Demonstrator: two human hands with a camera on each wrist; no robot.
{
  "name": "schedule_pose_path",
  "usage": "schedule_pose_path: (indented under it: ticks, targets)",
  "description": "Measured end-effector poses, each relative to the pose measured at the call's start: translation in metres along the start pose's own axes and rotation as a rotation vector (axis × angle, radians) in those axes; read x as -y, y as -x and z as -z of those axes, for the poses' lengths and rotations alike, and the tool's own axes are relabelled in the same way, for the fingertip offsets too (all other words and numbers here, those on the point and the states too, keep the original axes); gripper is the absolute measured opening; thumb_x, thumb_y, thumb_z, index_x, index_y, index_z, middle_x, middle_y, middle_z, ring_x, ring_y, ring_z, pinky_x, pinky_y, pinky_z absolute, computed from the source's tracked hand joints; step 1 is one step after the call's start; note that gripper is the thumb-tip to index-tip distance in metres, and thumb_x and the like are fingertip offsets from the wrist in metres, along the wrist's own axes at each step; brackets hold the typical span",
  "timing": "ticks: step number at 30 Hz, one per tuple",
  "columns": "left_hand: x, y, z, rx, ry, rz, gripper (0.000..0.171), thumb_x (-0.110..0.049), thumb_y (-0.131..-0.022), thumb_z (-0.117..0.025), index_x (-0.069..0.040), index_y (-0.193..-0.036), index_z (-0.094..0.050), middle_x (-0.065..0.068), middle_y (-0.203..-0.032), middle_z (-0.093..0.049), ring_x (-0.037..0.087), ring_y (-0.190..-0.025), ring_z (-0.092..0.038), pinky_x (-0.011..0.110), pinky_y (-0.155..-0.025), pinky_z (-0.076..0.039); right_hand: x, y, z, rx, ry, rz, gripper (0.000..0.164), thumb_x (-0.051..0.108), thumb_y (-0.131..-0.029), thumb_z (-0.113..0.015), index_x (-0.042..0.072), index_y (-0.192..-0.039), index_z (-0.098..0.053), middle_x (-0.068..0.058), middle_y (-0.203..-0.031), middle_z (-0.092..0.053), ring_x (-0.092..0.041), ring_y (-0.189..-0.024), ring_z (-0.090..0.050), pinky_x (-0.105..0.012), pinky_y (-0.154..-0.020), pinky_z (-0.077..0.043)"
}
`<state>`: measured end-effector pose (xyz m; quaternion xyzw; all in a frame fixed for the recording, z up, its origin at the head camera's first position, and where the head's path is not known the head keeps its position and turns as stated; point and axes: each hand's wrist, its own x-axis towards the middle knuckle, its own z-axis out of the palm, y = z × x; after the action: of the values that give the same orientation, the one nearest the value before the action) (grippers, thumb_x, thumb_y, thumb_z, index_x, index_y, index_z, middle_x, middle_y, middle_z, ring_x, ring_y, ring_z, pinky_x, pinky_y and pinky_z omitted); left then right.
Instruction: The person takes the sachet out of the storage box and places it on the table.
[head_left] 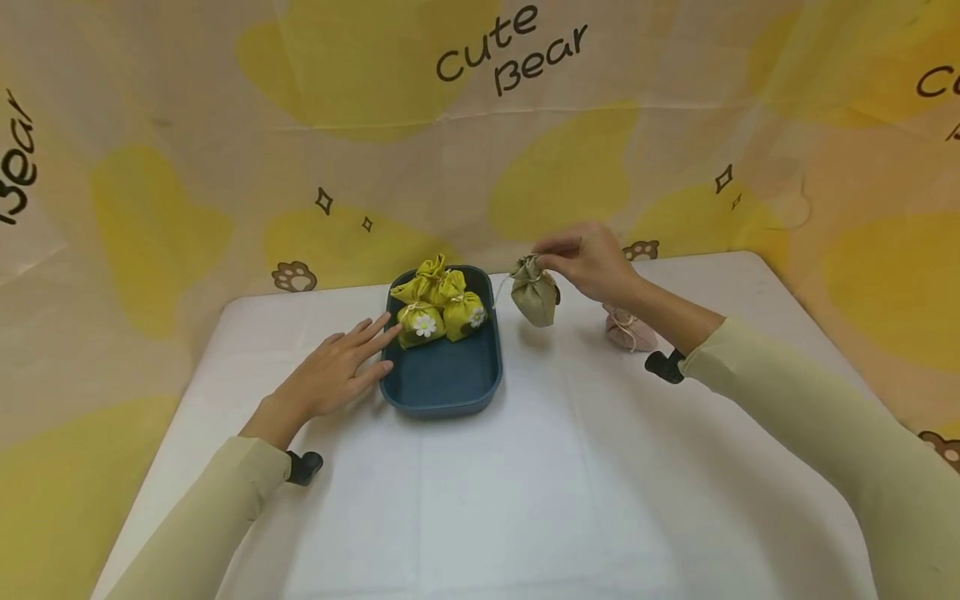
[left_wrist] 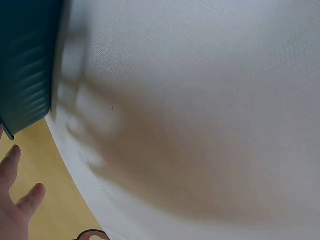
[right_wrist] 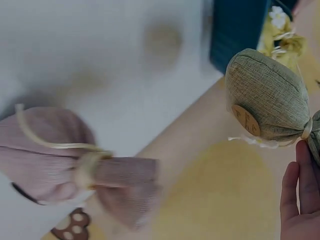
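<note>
Above the table [head_left: 480,508], my right hand [head_left: 594,263] dangles a green pouch [head_left: 535,302], pinched by its neck; my left hand [head_left: 333,371], fingers spread, seemingly steadies the blue tray [head_left: 442,379].

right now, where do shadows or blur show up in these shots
Head view: a soft shadow under the held green pouch; left wrist view: a broad, finger-shaped shadow across the white tablecloth; right wrist view: the pink pouch looks smeared, while the green pouch shows its weave.
</note>
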<state>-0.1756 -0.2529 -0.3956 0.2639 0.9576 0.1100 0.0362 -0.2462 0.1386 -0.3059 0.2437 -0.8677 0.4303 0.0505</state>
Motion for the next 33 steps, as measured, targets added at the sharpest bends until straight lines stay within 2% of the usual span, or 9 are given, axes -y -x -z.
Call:
schedule_pose_path:
  ticks: [4, 7, 10, 14, 18, 24, 29, 33]
  targets:
    - [0.001, 0.000, 0.000, 0.003, -0.009, -0.003, 0.062, -0.047, -0.105, -0.042, -0.024, -0.160, -0.026, 0.003, -0.166, -0.016, 0.038, -0.148, -0.022, 0.062, -0.114, -0.022, -0.022, 0.008, 0.004, -0.013, 0.045, -0.050, 0.016, 0.003, -0.090, -0.072, -0.003, -0.104, -0.077, -0.017, -0.105, -0.074, -0.029, -0.095, -0.072, -0.034, -0.082, -0.058]
    - [0.001, -0.001, -0.001, 0.001, -0.011, -0.008, 0.062, -0.046, -0.105, -0.044, -0.024, -0.160, -0.026, 0.003, -0.166, -0.016, 0.039, -0.148, -0.022, 0.062, -0.114, -0.022, -0.037, 0.015, 0.006, -0.032, 0.064, -0.076, 0.016, 0.004, -0.091, -0.072, -0.003, -0.104, -0.077, -0.016, -0.104, -0.074, -0.028, -0.095, -0.072, -0.031, -0.080, -0.057]
    - [0.001, -0.002, -0.001, 0.002, -0.008, -0.010, 0.062, -0.047, -0.105, -0.043, -0.024, -0.160, -0.026, 0.003, -0.166, -0.016, 0.038, -0.148, -0.022, 0.061, -0.114, -0.022, -0.048, 0.019, 0.009, -0.052, 0.085, -0.070, 0.015, 0.003, -0.090, -0.073, -0.003, -0.104, -0.077, -0.017, -0.103, -0.074, -0.029, -0.094, -0.072, -0.026, -0.078, -0.056]
    - [0.001, -0.002, -0.002, 0.009, -0.006, -0.004, 0.062, -0.048, -0.105, -0.042, -0.024, -0.160, -0.025, 0.002, -0.166, -0.015, 0.038, -0.149, -0.021, 0.060, -0.115, -0.022, -0.057, 0.024, 0.013, -0.071, 0.117, -0.045, 0.017, 0.004, -0.089, -0.074, -0.003, -0.104, -0.077, -0.018, -0.104, -0.074, -0.030, -0.094, -0.072, -0.030, -0.080, -0.057]
    - [0.000, -0.001, -0.001, 0.008, -0.002, -0.001, 0.062, -0.046, -0.105, -0.043, -0.023, -0.160, -0.026, 0.003, -0.166, -0.016, 0.039, -0.148, -0.022, 0.060, -0.115, -0.022, -0.061, 0.027, 0.017, -0.072, 0.126, -0.040, 0.018, 0.003, -0.090, -0.073, -0.005, -0.105, -0.076, -0.020, -0.106, -0.073, -0.032, -0.094, -0.072, -0.040, -0.082, -0.057]
    - [0.000, -0.001, 0.000, 0.004, -0.002, -0.004, 0.062, -0.044, -0.105, -0.044, -0.023, -0.160, -0.026, 0.004, -0.166, -0.016, 0.039, -0.148, -0.022, 0.060, -0.114, -0.023, -0.061, 0.029, 0.022, -0.017, 0.118, -0.114, 0.018, 0.005, -0.093, -0.069, -0.003, -0.109, -0.073, -0.020, -0.109, -0.072, -0.035, -0.101, -0.070, -0.049, -0.089, -0.054]
    - [0.001, -0.001, 0.000, 0.004, 0.001, -0.004, 0.062, -0.044, -0.105, -0.045, -0.024, -0.160, -0.025, 0.004, -0.166, -0.016, 0.039, -0.148, -0.022, 0.060, -0.115, -0.023, -0.058, 0.027, 0.023, 0.029, 0.099, -0.154, 0.024, 0.009, -0.095, -0.068, -0.002, -0.117, -0.069, -0.019, -0.113, -0.071, -0.035, -0.106, -0.068, -0.049, -0.090, -0.054]
    - [0.002, 0.000, -0.001, 0.003, 0.008, -0.001, 0.062, -0.045, -0.105, -0.044, -0.024, -0.160, -0.025, 0.004, -0.166, -0.016, 0.039, -0.148, -0.022, 0.060, -0.115, -0.022, -0.053, 0.021, 0.020, 0.025, 0.068, -0.130, 0.024, 0.006, -0.093, -0.069, -0.002, -0.116, -0.069, -0.019, -0.113, -0.071, -0.033, -0.104, -0.069, -0.046, -0.089, -0.055]
